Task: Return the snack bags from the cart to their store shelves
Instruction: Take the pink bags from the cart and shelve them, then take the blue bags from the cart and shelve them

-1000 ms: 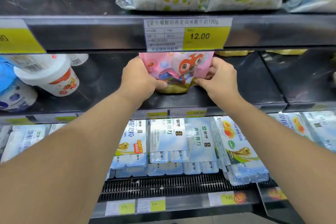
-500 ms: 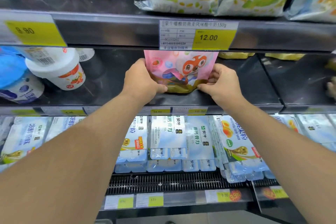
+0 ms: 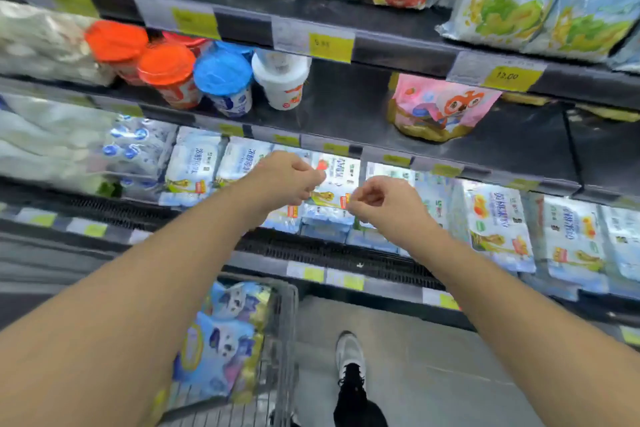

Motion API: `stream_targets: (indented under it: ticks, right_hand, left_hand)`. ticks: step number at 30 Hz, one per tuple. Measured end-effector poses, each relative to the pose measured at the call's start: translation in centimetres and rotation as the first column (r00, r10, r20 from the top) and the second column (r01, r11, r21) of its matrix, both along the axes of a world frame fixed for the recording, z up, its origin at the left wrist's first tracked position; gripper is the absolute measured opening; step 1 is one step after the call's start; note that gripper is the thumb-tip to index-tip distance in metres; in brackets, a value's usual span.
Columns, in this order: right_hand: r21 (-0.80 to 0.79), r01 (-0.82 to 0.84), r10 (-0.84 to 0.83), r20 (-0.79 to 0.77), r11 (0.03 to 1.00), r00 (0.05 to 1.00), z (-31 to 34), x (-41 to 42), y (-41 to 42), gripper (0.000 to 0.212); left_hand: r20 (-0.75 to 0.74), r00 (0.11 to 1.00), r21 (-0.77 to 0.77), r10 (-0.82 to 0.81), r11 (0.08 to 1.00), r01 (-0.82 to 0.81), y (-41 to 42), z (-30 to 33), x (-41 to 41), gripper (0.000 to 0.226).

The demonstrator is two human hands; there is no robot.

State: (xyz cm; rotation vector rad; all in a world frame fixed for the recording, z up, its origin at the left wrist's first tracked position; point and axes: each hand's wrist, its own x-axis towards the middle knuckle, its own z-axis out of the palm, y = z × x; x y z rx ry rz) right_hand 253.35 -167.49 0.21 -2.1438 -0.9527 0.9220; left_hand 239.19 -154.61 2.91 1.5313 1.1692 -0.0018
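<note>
Blurring shelf labels | pink bag (image 3: 441, 111) top hidden | cart (image 3: 285, 340) cropped

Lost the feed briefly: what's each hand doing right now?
Left hand: fingers loosely curled, holding nothing.
Right hand: fingers loosely curled, holding nothing.

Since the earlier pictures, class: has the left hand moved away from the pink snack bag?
Yes. The left hand has let go of the pink snack bag and dropped below its shelf edge, fingers loosely curled, holding nothing.
</note>
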Motion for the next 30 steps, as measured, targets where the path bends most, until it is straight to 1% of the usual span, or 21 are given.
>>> stream_targets:
  ticks: [3, 6, 8, 11, 14, 16, 18, 19, 20, 22, 23, 24, 26, 27, 29, 30]
  right_hand:
    - [-0.108, -0.227, 0.232, 0.030, 0.968, 0.972, 1.9, -6.2, 1.4, 0.009]
    - [-0.199, -0.410, 0.419, 0.000, 0.890, 0.908, 3.4, -12.4, 2.4, 0.016]
    - [-0.229, -0.511, 0.511, -0.063, 0.829, 0.857, 3.8, -16.4, 3.0, 0.020]
    - [-0.292, -0.644, 0.616, -0.193, 0.707, 0.764, 2.6, -21.8, 3.8, 0.027]
    - [-0.381, -0.734, 0.708, -0.237, 0.563, 0.666, -0.9, -26.6, 4.3, 0.030]
    - [-0.457, -0.746, 0.759, -0.204, 0.485, 0.618, -4.2, -28.9, 4.5, 0.028]
    - [-0.525, -0.730, 0.794, -0.155, 0.437, 0.587, -8.3, -30.3, 4.7, 0.020]
    - [-0.558, -0.715, 0.804, -0.135, 0.421, 0.579, -10.1, -30.7, 4.8, 0.019]
    - [-0.593, -0.695, 0.809, -0.119, 0.408, 0.576, -12.0, -30.9, 4.9, 0.023]
    - [-0.631, -0.665, 0.819, -0.080, 0.400, 0.569, -15.7, -31.1, 4.7, 0.038]
    - [-0.646, -0.652, 0.818, -0.072, 0.398, 0.571, -17.2, -31.2, 4.6, 0.040]
    - [-0.660, -0.637, 0.815, -0.064, 0.399, 0.576, -18.7, -31.3, 4.4, 0.038]
    - [-0.689, -0.601, 0.814, -0.027, 0.405, 0.580, -20.9, -31.5, 4.2, 0.024]
    - [-0.699, -0.580, 0.812, 0.003, 0.419, 0.583, -21.8, -31.5, 4.1, 0.021]
    - [-0.703, -0.558, 0.818, 0.059, 0.441, 0.572, -23.9, -31.5, 4.1, 0.042]
    - [-0.697, -0.572, 0.826, 0.051, 0.432, 0.562, -24.9, -31.5, 4.1, 0.045]
  left_hand:
    - [-0.029, 0.999, -0.071, 0.034, 0.997, -0.036, -1.0, 1.8, -6.9, 0.026]
    - [-0.088, 0.993, -0.153, 0.076, 0.984, -0.088, -2.2, 2.1, -15.0, 0.025]
    - [-0.101, 0.982, -0.190, 0.157, 0.966, -0.174, -3.0, 1.4, -20.1, 0.024]
    - [-0.154, 0.944, -0.226, 0.293, 0.919, -0.323, -4.9, -0.2, -27.1, 0.021]
    - [-0.236, 0.886, -0.240, 0.399, 0.859, -0.451, -7.2, -2.7, -32.5, 0.019]
    - [-0.262, 0.853, -0.263, 0.451, 0.817, -0.513, -8.4, -4.4, -35.1, 0.018]
    - [-0.246, 0.837, -0.292, 0.489, 0.786, -0.545, -9.0, -6.4, -36.7, 0.029]
    - [-0.239, 0.828, -0.307, 0.507, 0.770, -0.559, -9.1, -7.4, -37.2, 0.032]
    - [-0.242, 0.820, -0.317, 0.519, 0.757, -0.572, -9.1, -8.3, -37.6, 0.032]
    - [-0.252, 0.796, -0.324, 0.550, 0.727, -0.605, -9.0, -10.2, -38.0, 0.027]
    - [-0.254, 0.785, -0.327, 0.565, 0.713, -0.620, -8.8, -11.0, -38.2, 0.025]
    - [-0.254, 0.775, -0.333, 0.579, 0.700, -0.632, -8.6, -11.9, -38.2, 0.024]
    - [-0.233, 0.772, -0.360, 0.591, 0.685, -0.633, -8.1, -13.2, -38.1, 0.025]
    - [-0.226, 0.776, -0.377, 0.588, 0.682, -0.627, -8.0, -13.7, -38.1, 0.024]
    - [-0.212, 0.787, -0.396, 0.579, 0.686, -0.611, -7.9, -14.7, -38.1, 0.020]
    - [-0.210, 0.790, -0.398, 0.577, 0.687, -0.608, -8.0, -15.0, -38.2, 0.016]
